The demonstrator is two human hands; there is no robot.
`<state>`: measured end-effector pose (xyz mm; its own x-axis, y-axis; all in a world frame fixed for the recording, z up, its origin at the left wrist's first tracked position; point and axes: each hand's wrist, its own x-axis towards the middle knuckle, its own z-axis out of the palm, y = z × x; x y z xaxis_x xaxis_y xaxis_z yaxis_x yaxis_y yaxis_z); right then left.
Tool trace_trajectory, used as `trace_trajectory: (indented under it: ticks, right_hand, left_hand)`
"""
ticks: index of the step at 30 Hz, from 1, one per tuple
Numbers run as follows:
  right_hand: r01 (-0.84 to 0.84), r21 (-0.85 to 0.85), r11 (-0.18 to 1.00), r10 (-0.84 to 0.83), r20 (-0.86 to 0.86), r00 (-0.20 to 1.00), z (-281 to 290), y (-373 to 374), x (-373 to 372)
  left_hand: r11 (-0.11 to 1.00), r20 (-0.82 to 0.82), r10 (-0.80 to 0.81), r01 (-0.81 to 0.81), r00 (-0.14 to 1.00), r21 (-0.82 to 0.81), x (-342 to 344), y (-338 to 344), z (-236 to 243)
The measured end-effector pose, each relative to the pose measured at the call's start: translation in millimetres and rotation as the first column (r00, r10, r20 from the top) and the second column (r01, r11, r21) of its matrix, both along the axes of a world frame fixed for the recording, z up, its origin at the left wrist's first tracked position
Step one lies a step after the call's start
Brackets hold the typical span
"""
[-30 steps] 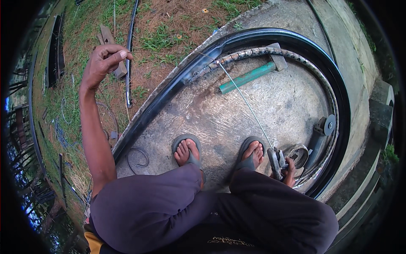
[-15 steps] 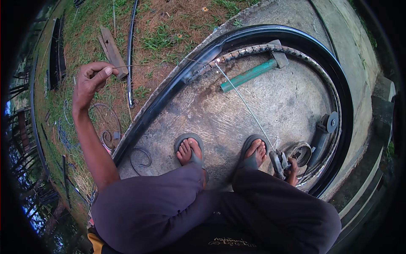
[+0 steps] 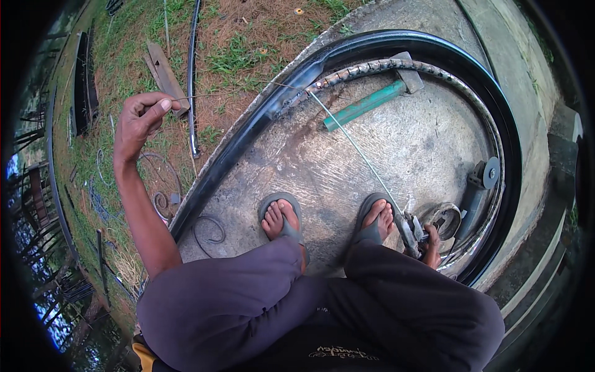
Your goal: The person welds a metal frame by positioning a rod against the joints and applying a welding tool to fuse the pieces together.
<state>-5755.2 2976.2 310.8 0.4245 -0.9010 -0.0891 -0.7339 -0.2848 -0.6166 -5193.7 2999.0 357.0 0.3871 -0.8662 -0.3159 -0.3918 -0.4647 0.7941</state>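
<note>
My left hand [image 3: 140, 121] is raised at the left, thumb and forefinger pinching a thin wire rod [image 3: 217, 95] that runs right across the black curved tube. At the lower right my right hand [image 3: 432, 247] grips a welding electrode holder [image 3: 407, 234]. From its jaws a long pale welding electrode [image 3: 353, 144] slants up to the left. The electrode's tip meets the end of a notched curved metal bar [image 3: 372, 67], close to the wire rod's far end. That bar lies inside the bend of the black curved tube [image 3: 427, 44].
A hammer with a green handle [image 3: 365, 106] rests within the curve. Near my right hand are an angle grinder [image 3: 474, 201] and a round metal ring [image 3: 460, 220]. My sandalled feet stand on the concrete [image 3: 316, 180]. A wooden plank [image 3: 162, 71] and a straight black tube [image 3: 193, 99] lie on grass.
The electrode tip has shifted slightly left along the bar's end, and the bright spot with sparks there has faded. My left hand is a little further right, still pinching the wire rod.
</note>
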Motion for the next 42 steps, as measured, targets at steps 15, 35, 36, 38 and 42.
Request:
trace_trajectory:
  ticks: [15,35,36,38,42]
  right_hand:
    - [0.079,0.107,0.991,-0.082,0.022,0.996,5.9,0.1,5.9]
    - [0.15,0.1,0.984,-0.151,0.007,0.989,8.0,-2.0,13.8]
    - [0.15,0.101,0.984,-0.152,0.012,0.988,4.0,0.1,9.5]
    - [0.152,0.101,0.983,-0.155,0.02,0.988,-4.5,5.8,1.5]
    - [0.139,0.103,0.985,-0.141,0.014,0.99,-4.2,8.2,-0.3]
  left_hand:
    - [1.0,0.018,0.01,-0.01,1.0,-0.003,-0.2,-3.9,0.5]
    - [1.0,-0.007,-0.012,0.012,1.0,-0.001,3.9,-6.1,2.5]
    - [1.0,-0.002,-0.018,0.018,1.0,0.0,2.0,-8.1,3.3]
    - [1.0,0.003,-0.029,0.029,1.0,0.007,-1.5,-11.7,4.7]
    - [1.0,-0.001,-0.021,0.021,1.0,0.007,-0.4,-9.9,3.6]
